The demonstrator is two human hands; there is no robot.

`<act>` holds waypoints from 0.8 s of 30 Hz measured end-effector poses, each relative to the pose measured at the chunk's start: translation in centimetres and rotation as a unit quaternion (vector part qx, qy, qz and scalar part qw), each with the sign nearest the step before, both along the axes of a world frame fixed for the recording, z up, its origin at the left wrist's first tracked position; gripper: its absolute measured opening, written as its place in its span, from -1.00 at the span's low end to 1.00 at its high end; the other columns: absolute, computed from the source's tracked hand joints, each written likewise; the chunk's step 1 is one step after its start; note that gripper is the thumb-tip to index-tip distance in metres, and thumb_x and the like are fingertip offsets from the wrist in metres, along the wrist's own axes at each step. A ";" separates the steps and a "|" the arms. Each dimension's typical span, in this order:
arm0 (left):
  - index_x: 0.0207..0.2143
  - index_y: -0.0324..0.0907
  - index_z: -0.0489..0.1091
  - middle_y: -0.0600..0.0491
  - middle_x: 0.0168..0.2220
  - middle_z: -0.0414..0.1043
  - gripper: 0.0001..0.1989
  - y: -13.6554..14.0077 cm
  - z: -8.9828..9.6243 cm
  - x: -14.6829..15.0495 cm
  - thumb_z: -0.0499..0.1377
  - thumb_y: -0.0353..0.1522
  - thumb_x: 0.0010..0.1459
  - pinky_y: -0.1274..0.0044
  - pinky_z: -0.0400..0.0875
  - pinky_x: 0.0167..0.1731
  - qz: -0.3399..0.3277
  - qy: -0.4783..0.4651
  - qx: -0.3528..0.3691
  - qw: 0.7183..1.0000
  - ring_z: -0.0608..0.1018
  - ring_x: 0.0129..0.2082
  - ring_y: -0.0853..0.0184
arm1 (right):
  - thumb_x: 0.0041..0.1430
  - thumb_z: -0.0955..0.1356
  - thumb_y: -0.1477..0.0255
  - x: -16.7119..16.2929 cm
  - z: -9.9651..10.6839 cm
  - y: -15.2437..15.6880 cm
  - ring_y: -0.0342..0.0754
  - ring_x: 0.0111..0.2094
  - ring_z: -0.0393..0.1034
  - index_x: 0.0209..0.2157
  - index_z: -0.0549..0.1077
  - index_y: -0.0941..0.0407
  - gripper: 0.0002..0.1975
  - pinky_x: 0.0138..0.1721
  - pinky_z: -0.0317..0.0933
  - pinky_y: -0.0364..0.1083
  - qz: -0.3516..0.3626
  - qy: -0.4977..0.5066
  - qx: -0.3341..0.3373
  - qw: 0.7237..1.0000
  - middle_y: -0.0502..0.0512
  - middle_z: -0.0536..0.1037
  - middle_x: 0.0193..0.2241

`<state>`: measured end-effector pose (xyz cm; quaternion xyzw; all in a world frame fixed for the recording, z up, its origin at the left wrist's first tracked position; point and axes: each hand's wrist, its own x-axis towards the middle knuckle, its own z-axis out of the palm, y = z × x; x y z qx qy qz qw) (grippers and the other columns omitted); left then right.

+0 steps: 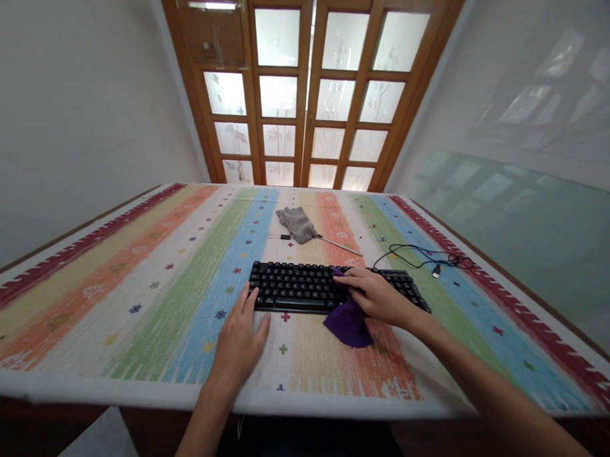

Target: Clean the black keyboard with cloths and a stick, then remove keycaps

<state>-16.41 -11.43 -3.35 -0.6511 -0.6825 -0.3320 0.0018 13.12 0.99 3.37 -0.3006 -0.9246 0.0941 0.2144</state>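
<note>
A black computer keyboard (297, 282) lies on the striped tablecloth in front of me. My left hand (241, 331) rests at its left end, fingers stretched out with the tips on the edge keys and the thumb apart. Over the right part of the keys, my right hand (370, 293) presses a purple cloth (349, 325) against the keyboard with its fingers. Part of that cloth hangs off the near edge onto the table. The keys under the right hand and cloth are hidden.
Beyond the keyboard lie a crumpled grey cloth (298, 224), a thin stick (340, 244) and a small black object (285, 236). A black cable (416, 252) with a USB plug (436, 271) is coiled at the right. The striped tablecloth (138, 327) covers the table; wooden glazed doors (300, 89) stand behind.
</note>
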 end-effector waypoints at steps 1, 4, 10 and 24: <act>0.27 -0.21 0.16 -0.20 0.35 0.09 -0.49 0.0 0.0 0.0 0.06 -0.30 0.29 0.18 0.29 0.21 0.003 -0.002 -0.004 1.000 0.31 0.28 0.06 | 0.19 0.22 0.63 -0.9 0.1 -0.1 0.04 -0.03 0.42 0.07 0.50 0.07 -0.52 0.03 0.32 0.08 0.021 0.005 0.000 1.000 0.21 0.54 -0.05; 0.27 -0.23 0.14 -0.22 0.35 0.09 -0.48 0.0 -0.1 0.0 0.06 -0.30 0.29 0.18 0.28 0.22 0.006 -0.004 -0.009 1.000 0.30 0.29 0.05 | 0.18 0.20 0.67 -4.0 0.3 -0.2 0.04 -0.03 0.40 0.14 0.44 0.13 -0.48 0.03 0.31 0.10 0.059 0.007 0.010 0.998 0.25 0.53 -0.03; 0.29 -0.30 0.06 -0.30 0.33 0.11 -0.43 0.0 -0.3 -0.1 0.06 -0.29 0.29 0.15 0.25 0.23 0.002 -0.004 0.003 1.000 0.27 0.30 0.04 | 0.11 0.21 0.72 -10.8 0.0 0.2 0.03 -0.06 0.34 0.21 0.33 0.17 -0.39 0.05 0.26 0.08 0.132 -0.024 0.041 0.990 0.24 0.50 0.00; 0.26 -0.22 0.13 -0.25 0.26 0.24 -0.47 0.0 -0.5 0.0 0.09 -0.30 0.27 0.13 0.26 0.22 0.008 -0.020 -0.004 1.000 0.32 0.27 0.03 | 0.23 0.32 0.56 -17.3 -1.5 -0.5 0.12 -0.09 0.25 0.04 0.41 0.19 -0.67 -0.16 0.13 0.01 0.160 -0.108 0.124 0.973 0.24 0.58 -0.19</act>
